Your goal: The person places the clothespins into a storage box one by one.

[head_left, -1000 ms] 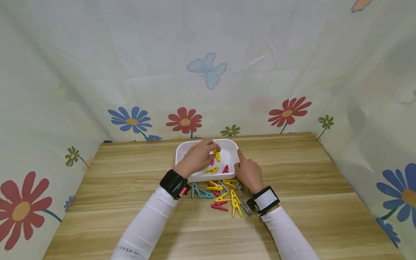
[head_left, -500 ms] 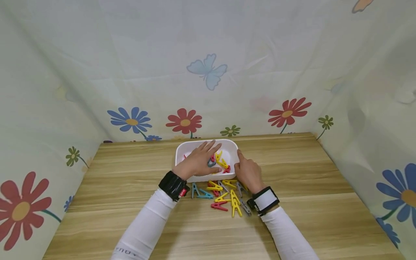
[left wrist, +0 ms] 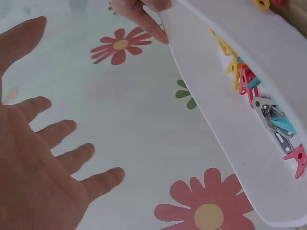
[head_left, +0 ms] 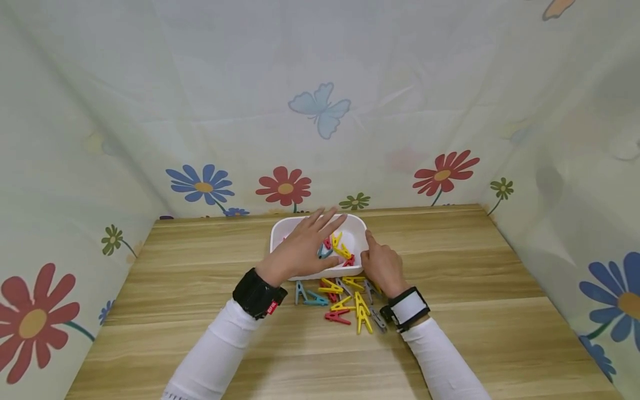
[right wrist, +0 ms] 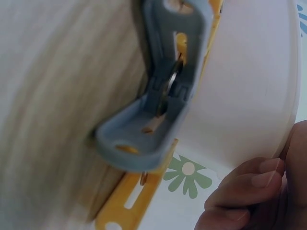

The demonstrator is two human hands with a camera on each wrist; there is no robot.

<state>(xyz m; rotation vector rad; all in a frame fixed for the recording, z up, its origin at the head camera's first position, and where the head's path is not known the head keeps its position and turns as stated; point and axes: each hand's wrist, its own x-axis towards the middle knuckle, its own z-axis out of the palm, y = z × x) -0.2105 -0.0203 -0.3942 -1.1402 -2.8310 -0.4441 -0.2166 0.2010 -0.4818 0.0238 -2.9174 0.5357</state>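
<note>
My left hand is over the white tray, fingers spread and holding nothing; in the left wrist view its fingers show apart from the tray. Part of the tray is hidden beneath that hand. Inside lie several clothes pegs, among them a yellow peg, a red peg and a grey-blue peg. At the tray's right side my right hand grips the rim, index finger extended along it and the other fingers curled by the wall.
Directly in front of the tray, loose pegs lie piled on the wooden table: a yellow peg, a red peg, a blue peg, a grey peg and others. A flower-printed curtain stands behind the table.
My left hand let go of a yellow peg inside the tray and its fingers spread. It then lifted slightly, the wrist shifting left. My right hand stays at the rim.
</note>
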